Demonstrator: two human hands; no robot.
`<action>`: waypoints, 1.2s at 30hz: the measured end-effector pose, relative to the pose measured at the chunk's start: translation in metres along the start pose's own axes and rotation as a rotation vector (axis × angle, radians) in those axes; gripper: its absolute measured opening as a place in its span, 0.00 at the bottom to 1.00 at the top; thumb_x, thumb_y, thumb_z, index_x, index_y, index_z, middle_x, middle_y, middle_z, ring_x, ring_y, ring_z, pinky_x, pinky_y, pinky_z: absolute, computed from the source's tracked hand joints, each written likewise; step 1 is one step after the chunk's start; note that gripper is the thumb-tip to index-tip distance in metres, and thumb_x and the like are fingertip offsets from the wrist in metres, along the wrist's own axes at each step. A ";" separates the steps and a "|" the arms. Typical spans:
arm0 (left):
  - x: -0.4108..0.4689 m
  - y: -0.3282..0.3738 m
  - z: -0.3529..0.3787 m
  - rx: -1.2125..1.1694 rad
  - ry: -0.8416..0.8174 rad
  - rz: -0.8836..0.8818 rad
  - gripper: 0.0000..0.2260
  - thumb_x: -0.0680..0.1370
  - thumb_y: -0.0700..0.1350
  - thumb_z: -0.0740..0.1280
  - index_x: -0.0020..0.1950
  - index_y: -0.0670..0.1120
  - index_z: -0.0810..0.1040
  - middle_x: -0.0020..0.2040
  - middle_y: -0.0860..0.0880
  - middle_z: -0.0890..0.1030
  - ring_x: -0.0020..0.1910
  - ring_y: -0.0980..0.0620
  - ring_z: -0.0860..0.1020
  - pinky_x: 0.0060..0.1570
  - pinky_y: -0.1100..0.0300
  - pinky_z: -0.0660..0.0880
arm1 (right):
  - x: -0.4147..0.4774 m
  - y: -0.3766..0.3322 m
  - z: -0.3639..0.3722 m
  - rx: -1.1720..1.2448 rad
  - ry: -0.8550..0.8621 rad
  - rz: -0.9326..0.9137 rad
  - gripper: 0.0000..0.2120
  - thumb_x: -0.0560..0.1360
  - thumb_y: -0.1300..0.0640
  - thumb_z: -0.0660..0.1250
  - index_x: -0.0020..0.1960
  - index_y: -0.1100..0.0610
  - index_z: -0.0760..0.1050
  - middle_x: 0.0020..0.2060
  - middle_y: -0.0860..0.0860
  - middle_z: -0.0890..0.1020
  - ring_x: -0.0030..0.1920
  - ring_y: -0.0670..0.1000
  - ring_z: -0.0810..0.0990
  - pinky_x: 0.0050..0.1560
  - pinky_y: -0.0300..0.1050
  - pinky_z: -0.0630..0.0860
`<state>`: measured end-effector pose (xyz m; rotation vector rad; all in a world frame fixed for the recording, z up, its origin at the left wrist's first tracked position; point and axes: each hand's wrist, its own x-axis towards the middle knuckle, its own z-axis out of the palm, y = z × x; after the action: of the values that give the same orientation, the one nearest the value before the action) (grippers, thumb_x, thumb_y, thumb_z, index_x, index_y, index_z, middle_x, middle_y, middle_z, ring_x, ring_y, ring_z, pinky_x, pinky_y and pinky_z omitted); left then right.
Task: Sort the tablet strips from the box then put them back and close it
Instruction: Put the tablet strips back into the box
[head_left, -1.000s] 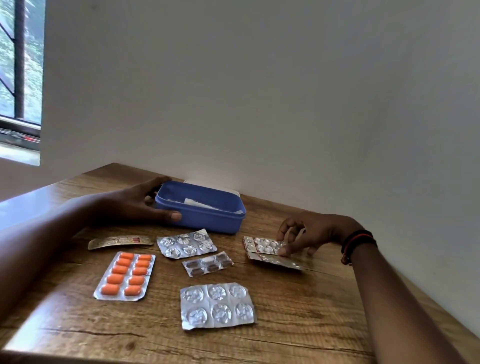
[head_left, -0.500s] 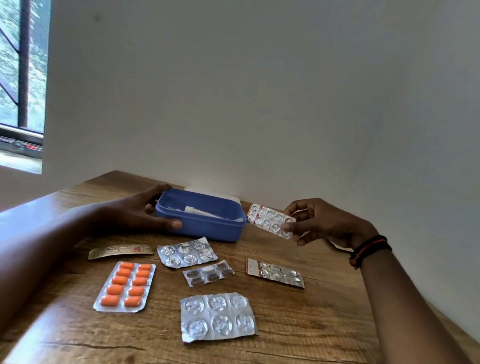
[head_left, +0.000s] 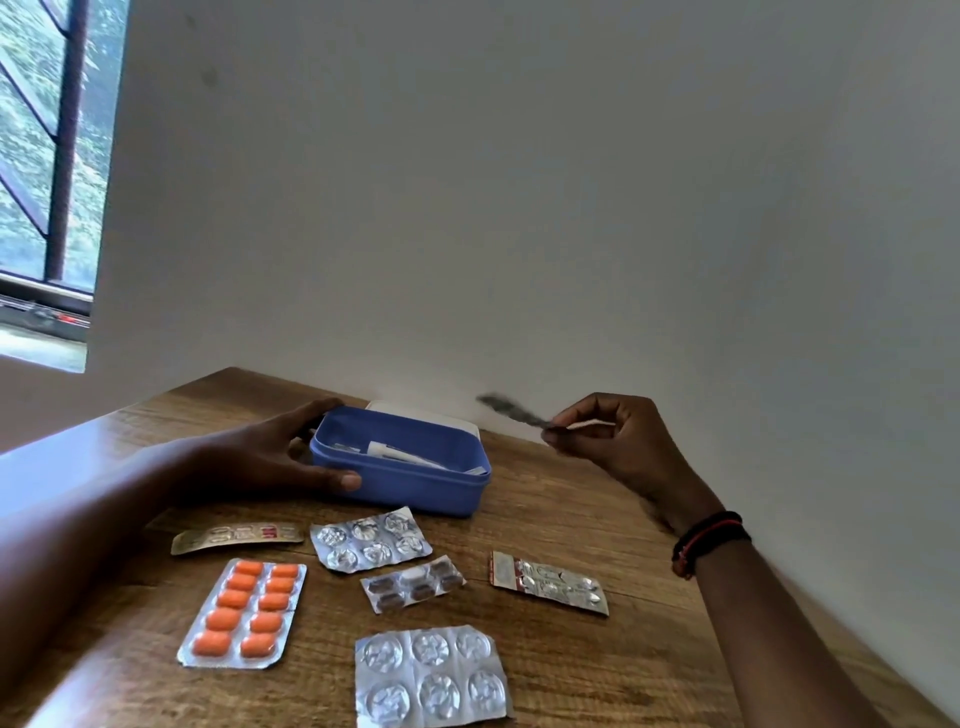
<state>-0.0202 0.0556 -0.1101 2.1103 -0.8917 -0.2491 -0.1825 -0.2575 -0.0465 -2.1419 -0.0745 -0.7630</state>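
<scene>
Six tablet strips lie flat on the brown wooden bench (head_left: 571, 519), all nearer the person than the open blue rectangular plastic box (head_left: 402, 480). Closest to the box are a narrow gold foil strip (head_left: 236, 538) and, to its right, a silver blister strip of six round pockets (head_left: 370, 539). Below the gold one lies a silver strip of orange oblong tablets in two columns (head_left: 243, 613). Near the middle sits a small clear strip of dark brown tablets (head_left: 413, 583), just below the six-pocket strip. Well to its right, apart from the others, is a silver strip with a red-printed end (head_left: 549, 583). Nearest the camera lies a large silver strip of six big round pockets (head_left: 431, 675).

The left grip (head_left: 270, 457) grasps the box's left end, thumb along the front wall and fingers curled round the far corner. Inside the box some white items (head_left: 395, 452) show, and a white lid (head_left: 421, 410) peeks out behind its far rim.

The right grip (head_left: 608, 441) is raised above the bench to the right of the box, pinching one end of a seventh strip (head_left: 511, 413), which shows edge-on and blurred, so its pattern cannot be told. It points left, towards the wall above the box's far right corner. A black and red wristband (head_left: 709, 540) circles that wrist.
</scene>
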 end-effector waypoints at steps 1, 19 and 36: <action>0.000 0.000 0.000 0.012 -0.002 -0.003 0.57 0.48 0.77 0.71 0.73 0.65 0.55 0.66 0.59 0.71 0.62 0.57 0.69 0.53 0.62 0.69 | 0.002 0.002 0.005 -0.085 0.077 -0.116 0.07 0.65 0.64 0.78 0.42 0.61 0.82 0.42 0.55 0.86 0.43 0.50 0.86 0.49 0.43 0.82; 0.000 0.000 0.000 0.033 -0.013 -0.002 0.60 0.49 0.77 0.72 0.77 0.60 0.56 0.67 0.59 0.71 0.60 0.57 0.70 0.49 0.67 0.69 | -0.005 0.008 0.071 -0.354 -0.267 -0.115 0.17 0.77 0.67 0.58 0.54 0.55 0.83 0.52 0.48 0.84 0.55 0.43 0.80 0.57 0.31 0.72; 0.007 -0.010 0.001 -0.037 -0.007 0.050 0.41 0.51 0.76 0.74 0.60 0.71 0.66 0.59 0.66 0.75 0.58 0.62 0.75 0.53 0.60 0.74 | -0.009 -0.006 -0.009 -0.401 -0.709 0.456 0.16 0.68 0.54 0.77 0.55 0.57 0.80 0.41 0.50 0.84 0.41 0.47 0.81 0.41 0.41 0.80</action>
<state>-0.0104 0.0548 -0.1170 2.0513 -0.9362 -0.2448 -0.1954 -0.2585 -0.0432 -2.5777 0.2074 0.2880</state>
